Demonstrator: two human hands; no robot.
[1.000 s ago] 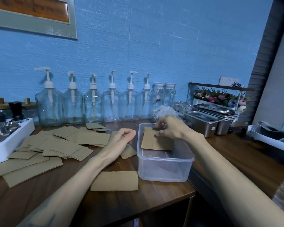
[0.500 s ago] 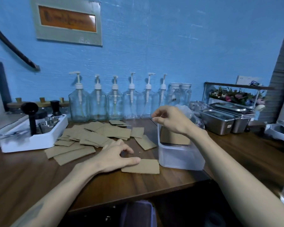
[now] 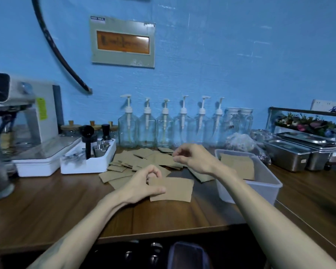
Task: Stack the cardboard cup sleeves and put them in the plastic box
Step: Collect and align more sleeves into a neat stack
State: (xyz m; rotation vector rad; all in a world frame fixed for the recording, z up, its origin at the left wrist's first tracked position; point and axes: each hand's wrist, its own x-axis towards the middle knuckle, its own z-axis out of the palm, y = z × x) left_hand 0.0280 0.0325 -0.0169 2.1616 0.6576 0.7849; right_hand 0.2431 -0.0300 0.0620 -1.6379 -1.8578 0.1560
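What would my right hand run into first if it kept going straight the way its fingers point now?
Probably the loose pile of cardboard sleeves. The right hand hangs empty over the counter, fingers curled towards the left and slightly down. Depth is unclear, so it may pass just above them.

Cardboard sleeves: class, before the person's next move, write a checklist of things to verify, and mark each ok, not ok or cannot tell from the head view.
1. Left hand has a firm hold on a single sleeve: ok, thumb and fingers pinch its left edge.
2. Right hand is free to take another: ok, it hovers over the loose pile holding nothing.
3. Plastic box is open and within reach: ok, no lid on it.
4. Box has room left: ok, only a few sleeves in the box lean against its wall.
5. The held sleeve is only one piece: cannot tell.
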